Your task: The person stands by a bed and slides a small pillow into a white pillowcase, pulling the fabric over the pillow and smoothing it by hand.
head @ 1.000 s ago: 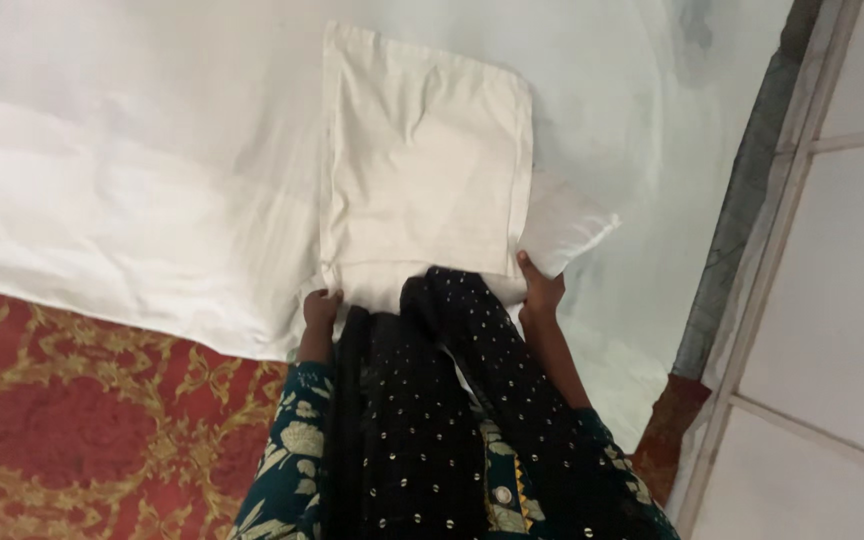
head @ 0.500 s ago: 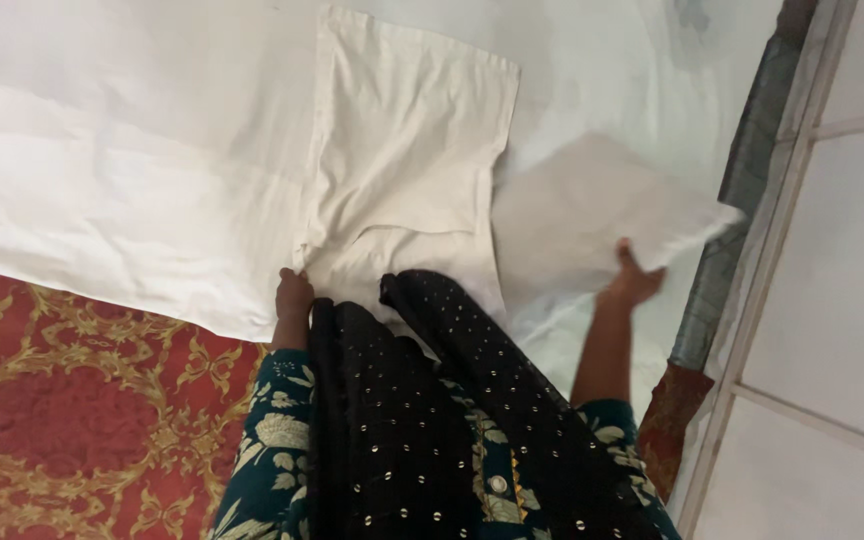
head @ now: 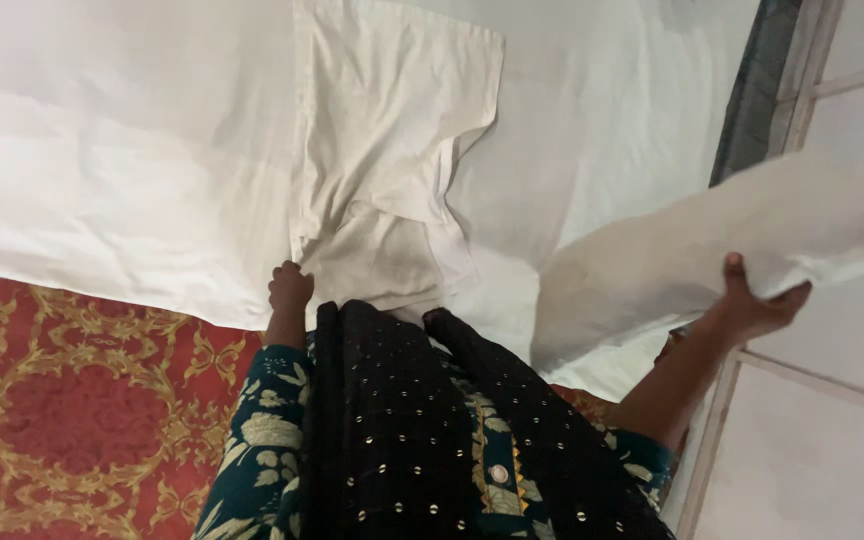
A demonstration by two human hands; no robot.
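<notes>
In the right hand (head: 752, 305), off to the side of the bed (head: 112, 150), a white pillow (head: 712, 245) is held tight. The left hand (head: 290, 290) pinches the empty pillowcase (head: 392, 130). Pillow out; case lies flat.

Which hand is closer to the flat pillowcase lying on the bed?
Left. The left hand is right at the near edge of the flat pillowcase, seemingly pinching it. The right hand is far off to the side, holding a white pillow lifted in the air.
</notes>
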